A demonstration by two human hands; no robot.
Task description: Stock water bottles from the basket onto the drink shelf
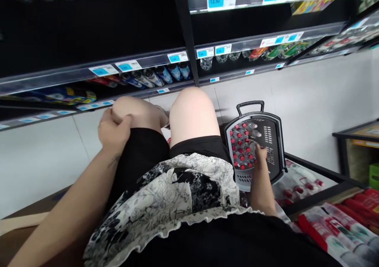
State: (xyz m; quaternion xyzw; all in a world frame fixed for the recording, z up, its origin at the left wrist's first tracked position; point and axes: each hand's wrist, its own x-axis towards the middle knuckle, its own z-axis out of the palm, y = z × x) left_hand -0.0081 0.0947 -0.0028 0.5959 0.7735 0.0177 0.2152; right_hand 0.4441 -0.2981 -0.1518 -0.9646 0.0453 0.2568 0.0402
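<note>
My left hand (115, 131) rests over my bent left knee (133, 109), its thumb apart from the fingers that curl down the far side. My right hand (261, 154) is lowered into a grey and black shopping basket (275, 140) standing by my right leg. Its fingers look closed beside the clear bottles; what they hold, if anything, is hidden. Many clear plastic bottles with red caps (241, 150) stand packed upright on the basket's left side. A pair of clear bottles with pale caps (256, 129) lean near its far end. The basket's handle (250, 103) is folded outward.
Store shelves (133, 62) with blue price tags run across in front, with blue-labelled bottles (166, 73) on the low shelf. Behind the basket lie wrapped packs of red-capped bottles (299, 184). A wooden display stand (358, 139) is at the right, beside pale floor tiles (304, 101).
</note>
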